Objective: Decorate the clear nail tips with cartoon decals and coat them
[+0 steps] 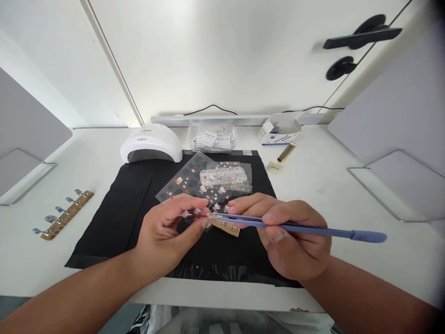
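My left hand is closed, thumb and index finger pinching near one end of a wooden nail-tip stand with small metal holders. Small pale nail tips show between these fingers, partly hidden. My right hand grips a pair of blue tweezers. Their fine points meet the area right by my left fingertips, and whatever sits between them is too small to make out. Just beyond both hands, a clear sticker sheet with red and white cartoon figures lies under a clear case of small decorations.
A black mat covers the middle of the white table. Behind it stand a white nail lamp, a clear box of alcohol pads and an open carton. A gold-capped bottle is at right; another nail-tip stand at left.
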Demonstrator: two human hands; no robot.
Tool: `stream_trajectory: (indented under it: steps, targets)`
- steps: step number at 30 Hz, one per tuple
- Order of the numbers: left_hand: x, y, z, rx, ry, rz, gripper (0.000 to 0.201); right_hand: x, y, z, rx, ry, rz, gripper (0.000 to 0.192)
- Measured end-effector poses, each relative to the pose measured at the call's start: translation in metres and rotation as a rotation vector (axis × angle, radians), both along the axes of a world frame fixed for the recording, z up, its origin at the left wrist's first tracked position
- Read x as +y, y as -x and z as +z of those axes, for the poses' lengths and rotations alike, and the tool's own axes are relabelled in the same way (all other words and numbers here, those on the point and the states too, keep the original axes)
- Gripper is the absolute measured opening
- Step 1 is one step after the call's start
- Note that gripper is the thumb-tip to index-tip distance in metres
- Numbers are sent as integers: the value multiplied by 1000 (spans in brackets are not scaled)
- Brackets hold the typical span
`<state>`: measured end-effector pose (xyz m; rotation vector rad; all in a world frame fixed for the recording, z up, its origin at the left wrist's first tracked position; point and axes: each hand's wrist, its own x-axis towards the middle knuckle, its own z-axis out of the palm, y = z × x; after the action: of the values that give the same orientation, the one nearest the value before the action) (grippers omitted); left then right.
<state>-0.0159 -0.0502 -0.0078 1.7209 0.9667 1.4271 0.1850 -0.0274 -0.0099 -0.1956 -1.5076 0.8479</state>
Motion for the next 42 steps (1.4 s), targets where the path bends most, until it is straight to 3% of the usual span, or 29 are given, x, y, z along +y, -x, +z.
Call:
stream_trajectory:
  steps: [7,12,18,28,34,42]
  targets:
    - [2,-1,5,22,-73,5,34,3,-4,-3,-12,-77,8,36]
    - [1,-2,5,10,1,33,29,2,-5,-2,-45,-78,2,35]
    - [0,0,8,128,60,36,21,4,-7,2,-76,-64,6,34]
    - [4,4,12,273,-121,33,15,2,-8,4,-123,-40,33,31]
    - [1,5,9,278,-179,46,20,3,-8,5,-142,-31,34,30]
    - [2,2,14,160,-81,18,22,4,-7,5,-120,-64,25,30]
